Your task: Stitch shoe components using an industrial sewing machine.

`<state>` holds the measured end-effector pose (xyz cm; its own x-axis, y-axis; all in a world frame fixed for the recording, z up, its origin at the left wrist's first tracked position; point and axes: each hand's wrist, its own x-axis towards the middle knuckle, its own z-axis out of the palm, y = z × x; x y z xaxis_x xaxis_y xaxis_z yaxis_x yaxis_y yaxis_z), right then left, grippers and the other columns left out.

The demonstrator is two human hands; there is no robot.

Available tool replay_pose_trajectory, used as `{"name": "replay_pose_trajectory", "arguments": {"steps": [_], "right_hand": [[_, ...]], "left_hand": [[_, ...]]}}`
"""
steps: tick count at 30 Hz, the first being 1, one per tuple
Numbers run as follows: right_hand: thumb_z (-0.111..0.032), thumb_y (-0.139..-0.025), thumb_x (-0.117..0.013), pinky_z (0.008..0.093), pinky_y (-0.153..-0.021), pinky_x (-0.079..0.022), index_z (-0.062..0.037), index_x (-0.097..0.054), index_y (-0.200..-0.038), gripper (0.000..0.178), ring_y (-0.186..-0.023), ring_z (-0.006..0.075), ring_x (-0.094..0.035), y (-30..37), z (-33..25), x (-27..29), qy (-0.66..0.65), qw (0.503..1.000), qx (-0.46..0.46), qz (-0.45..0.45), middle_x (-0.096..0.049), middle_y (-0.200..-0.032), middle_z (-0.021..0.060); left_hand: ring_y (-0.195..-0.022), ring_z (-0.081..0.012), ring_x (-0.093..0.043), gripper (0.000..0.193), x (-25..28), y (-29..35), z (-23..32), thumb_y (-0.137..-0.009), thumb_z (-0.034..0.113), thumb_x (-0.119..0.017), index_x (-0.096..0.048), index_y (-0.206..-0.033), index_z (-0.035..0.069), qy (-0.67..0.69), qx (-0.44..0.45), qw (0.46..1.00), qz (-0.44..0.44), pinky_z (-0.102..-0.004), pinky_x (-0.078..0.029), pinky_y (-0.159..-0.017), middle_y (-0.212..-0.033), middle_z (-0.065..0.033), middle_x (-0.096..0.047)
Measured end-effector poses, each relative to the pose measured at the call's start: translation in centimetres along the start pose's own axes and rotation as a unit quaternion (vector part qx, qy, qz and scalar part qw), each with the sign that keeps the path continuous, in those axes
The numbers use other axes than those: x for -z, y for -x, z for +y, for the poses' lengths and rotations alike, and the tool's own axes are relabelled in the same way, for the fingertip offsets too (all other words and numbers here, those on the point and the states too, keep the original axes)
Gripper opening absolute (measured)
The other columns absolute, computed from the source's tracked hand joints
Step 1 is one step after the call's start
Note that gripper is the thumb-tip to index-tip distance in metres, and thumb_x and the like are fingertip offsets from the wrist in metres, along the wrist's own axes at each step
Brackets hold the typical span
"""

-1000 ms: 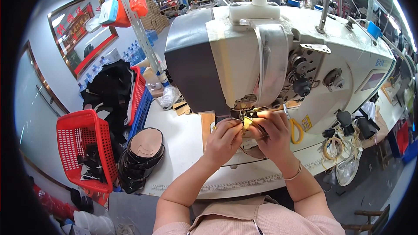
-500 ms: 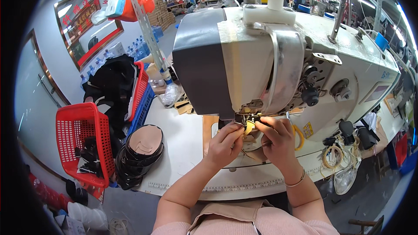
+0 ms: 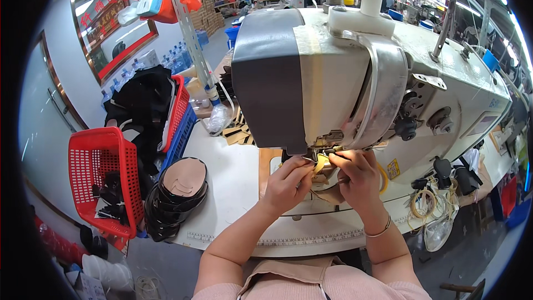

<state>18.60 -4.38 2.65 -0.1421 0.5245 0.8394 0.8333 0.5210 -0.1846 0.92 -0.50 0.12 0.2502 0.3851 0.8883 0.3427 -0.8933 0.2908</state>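
We find the yellow strip [image 3: 321,164] beneath the sewing machine [image 3: 327,94], inward of the front edge of the desk [image 3: 230,189]. The left hand [image 3: 288,184] and right hand [image 3: 356,180] flank it, fingers bent inward; we cannot tell whether either grips. Since a second ago, the right hand covers more of the yellow handle [image 3: 384,178]; we judge positioning continues.
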Motion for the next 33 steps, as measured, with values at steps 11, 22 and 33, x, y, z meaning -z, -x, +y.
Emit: {"name": "replay_pose_trajectory", "arguments": {"steps": [11,22,33], "right_hand": [[0.006,-0.056,-0.059,0.0325,-0.064,-0.047,-0.0132,-0.066,-0.095,0.044,-0.078,0.0246,-0.051,-0.3,0.1,-0.1,0.016,1.0,0.003,0.008,-0.06,-0.084,0.0008],[0.007,-0.059,-0.061,0.0368,-0.072,-0.047,-0.012,-0.068,-0.087,0.034,-0.079,0.0271,-0.058,-0.2,1.2,-0.5,0.033,0.998,-0.038,-0.027,-0.065,-0.084,0.0052],[0.002,-0.056,-0.062,0.0356,-0.062,-0.045,-0.0163,-0.068,-0.089,0.038,-0.075,0.028,-0.051,-0.1,1.9,-1.2,0.037,0.999,-0.012,-0.016,-0.056,-0.069,0.0039]], "left_hand": [[-0.081,-0.0277,-0.062,0.016,0.2,-0.1,-0.3,-0.069,-0.006,-0.064,-0.061,-0.084,-0.001,0.015,0.0,1.0,-0.009,-0.0312,-0.052,-0.071,-0.088,-0.0134,-0.061],[-0.075,-0.026,-0.061,0.015,0.2,-0.3,-0.5,-0.07,-0.006,-0.062,-0.061,-0.084,-0.001,0.007,0.003,1.0,-0.013,-0.0302,-0.051,-0.065,-0.085,-0.013,-0.061],[-0.073,-0.0254,-0.061,0.014,0.0,-0.1,-0.9,-0.071,-0.004,-0.062,-0.06,-0.085,0.0,0.004,0.001,1.0,-0.005,-0.0298,-0.051,-0.062,-0.088,-0.012,-0.06]]}}
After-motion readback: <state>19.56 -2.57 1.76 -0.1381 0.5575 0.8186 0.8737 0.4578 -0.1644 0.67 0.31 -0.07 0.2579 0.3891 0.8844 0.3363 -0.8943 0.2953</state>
